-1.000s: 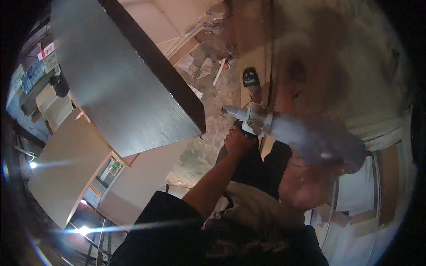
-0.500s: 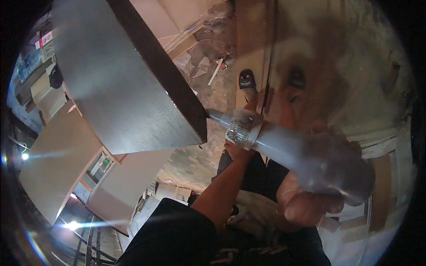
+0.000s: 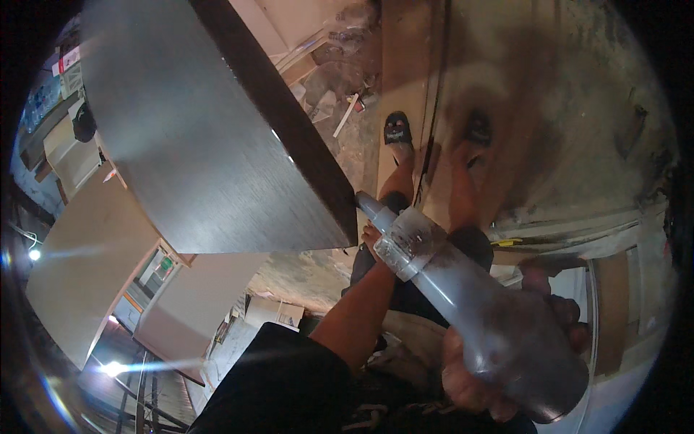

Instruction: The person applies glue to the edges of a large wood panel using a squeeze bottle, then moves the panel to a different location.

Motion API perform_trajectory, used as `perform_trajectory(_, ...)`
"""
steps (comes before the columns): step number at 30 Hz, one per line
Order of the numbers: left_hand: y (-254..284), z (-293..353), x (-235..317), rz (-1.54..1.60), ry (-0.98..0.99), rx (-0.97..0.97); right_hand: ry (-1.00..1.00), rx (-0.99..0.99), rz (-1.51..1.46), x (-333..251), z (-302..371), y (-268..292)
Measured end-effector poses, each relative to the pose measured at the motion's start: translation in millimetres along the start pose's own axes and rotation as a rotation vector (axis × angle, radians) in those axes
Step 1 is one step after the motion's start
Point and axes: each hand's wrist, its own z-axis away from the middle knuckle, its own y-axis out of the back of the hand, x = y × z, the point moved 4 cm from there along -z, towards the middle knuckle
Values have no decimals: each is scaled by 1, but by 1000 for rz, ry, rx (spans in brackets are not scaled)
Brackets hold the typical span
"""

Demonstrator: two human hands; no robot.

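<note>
A cloudy grey-white squeeze bottle (image 3: 499, 325) with a tapered nozzle slants across the view, its neck wrapped in a clear band. My right hand (image 3: 463, 372) is wrapped round the wide body, fingers on the far side. The nozzle tip is at the narrow dark edge (image 3: 289, 130) of a large grey wood-grain panel (image 3: 188, 145), near its closest corner; whether it touches is hard to tell. Close to that corner is my left hand (image 3: 372, 239), partly hidden behind the bottle's neck, so its grip does not show.
Pale brown boards (image 3: 94, 253) lie below and left of the panel. Scraps and a thin white strip (image 3: 345, 116) litter the floor beyond it. My feet in dark sandals (image 3: 397, 129) stand on a long board. Bright lamps (image 3: 112, 369) glare at lower left.
My right hand has swung the bottle's wide end down toward me, making it steeper. The nozzle tip has shifted slightly right and down. The panel also appears a little further right.
</note>
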Motion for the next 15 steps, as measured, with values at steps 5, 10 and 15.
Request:
perform_trajectory(5,-3,-4,2,1,13,-45,18,8,24,-3,1,0)
perform_trajectory(10,5,0,4,3,22,-41,26,18,21,-2,-1,2)
perform_trajectory(15,1,0,3,12,17,-39,34,20,25,-4,-1,1)
